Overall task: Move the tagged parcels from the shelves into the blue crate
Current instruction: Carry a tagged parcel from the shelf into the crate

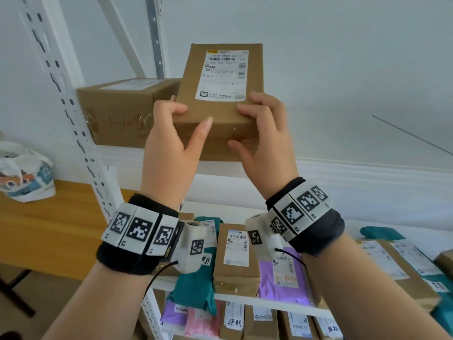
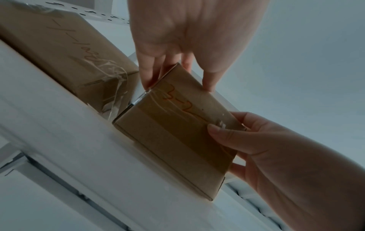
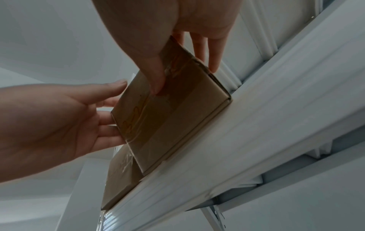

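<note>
So from the head cam, both hands are up on the top shelf [image 1: 343, 165]: left hand [image 1: 169, 143] and right hand [image 1: 264, 133] each have fingers curled over the near edge of the box [image 1: 218, 94], thumbs on its front face, label facing up. A second box [image 1: 120, 111] sits just beside it at 9 o'clock. Left wrist cam: the box [image 2: 173, 132] looks like it's resting on the shelf lip with its front end tipped, red scribble I can't read. Right wrist cam: same box [image 3: 169, 109], same two-handed grip. I'd say keep the grip even, slide it straight out and clear the lip before lowering, without dragging the neighbour along. No blue crate in any view, and I can't see a tag on this box; parcels at 6 o'clock are partly blocked by the wrists.
</note>
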Available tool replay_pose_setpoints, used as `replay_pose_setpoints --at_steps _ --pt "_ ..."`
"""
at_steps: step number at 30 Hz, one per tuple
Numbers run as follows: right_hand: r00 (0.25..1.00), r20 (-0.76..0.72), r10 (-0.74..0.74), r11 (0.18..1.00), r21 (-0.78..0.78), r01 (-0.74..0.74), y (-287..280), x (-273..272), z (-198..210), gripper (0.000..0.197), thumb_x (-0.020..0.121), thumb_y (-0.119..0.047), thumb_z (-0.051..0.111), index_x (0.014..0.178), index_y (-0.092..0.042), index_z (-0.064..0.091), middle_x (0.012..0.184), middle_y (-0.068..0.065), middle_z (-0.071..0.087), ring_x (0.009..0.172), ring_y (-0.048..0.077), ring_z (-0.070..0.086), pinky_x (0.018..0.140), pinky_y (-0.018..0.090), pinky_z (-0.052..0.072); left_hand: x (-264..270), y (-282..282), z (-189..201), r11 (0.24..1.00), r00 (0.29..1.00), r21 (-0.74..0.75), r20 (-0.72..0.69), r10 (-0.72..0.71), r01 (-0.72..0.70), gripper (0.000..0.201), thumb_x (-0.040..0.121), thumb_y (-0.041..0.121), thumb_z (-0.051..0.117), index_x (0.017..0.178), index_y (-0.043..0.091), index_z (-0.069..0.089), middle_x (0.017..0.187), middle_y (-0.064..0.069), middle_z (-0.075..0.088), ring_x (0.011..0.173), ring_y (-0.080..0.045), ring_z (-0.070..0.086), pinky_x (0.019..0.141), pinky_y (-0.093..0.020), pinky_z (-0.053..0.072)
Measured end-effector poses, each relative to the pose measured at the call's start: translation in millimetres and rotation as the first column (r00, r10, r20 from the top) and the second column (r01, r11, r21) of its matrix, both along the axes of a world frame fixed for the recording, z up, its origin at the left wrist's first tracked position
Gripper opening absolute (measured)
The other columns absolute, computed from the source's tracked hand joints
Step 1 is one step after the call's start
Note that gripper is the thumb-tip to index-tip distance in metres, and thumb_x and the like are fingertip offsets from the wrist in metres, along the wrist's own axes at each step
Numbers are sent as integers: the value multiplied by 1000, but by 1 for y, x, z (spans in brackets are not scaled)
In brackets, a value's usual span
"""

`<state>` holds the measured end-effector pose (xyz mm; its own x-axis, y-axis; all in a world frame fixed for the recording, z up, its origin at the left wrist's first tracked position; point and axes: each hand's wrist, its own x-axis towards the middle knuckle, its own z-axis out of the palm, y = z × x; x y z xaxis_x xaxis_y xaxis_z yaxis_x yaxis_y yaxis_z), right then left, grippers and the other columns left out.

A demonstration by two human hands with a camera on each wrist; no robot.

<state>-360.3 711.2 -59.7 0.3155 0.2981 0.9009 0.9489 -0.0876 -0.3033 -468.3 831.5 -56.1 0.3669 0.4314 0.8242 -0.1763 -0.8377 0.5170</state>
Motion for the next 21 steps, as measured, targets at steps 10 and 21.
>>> replay_pose_setpoints --at_steps 10,21 --pt "1000 5 -14 998 60 14 3 -5 -2 41 80 -17 72 115 -4 57 131 6 43 123 16 45 105 29 40 -1 8 6 998 999 -50 33 -37 39 20 99 36 49 101 17 44 86 15 55 75 -2 57 61 -10 41" --pt "996 -89 -19 976 214 38 3 -18 3 14 89 -19 55 100 -12 58 112 1 49 110 -3 44 95 8 33 -11 14 2 937 953 -172 52 -298 303 37 96 21 58 126 25 37 128 10 53 118 8 50 89 -8 43"
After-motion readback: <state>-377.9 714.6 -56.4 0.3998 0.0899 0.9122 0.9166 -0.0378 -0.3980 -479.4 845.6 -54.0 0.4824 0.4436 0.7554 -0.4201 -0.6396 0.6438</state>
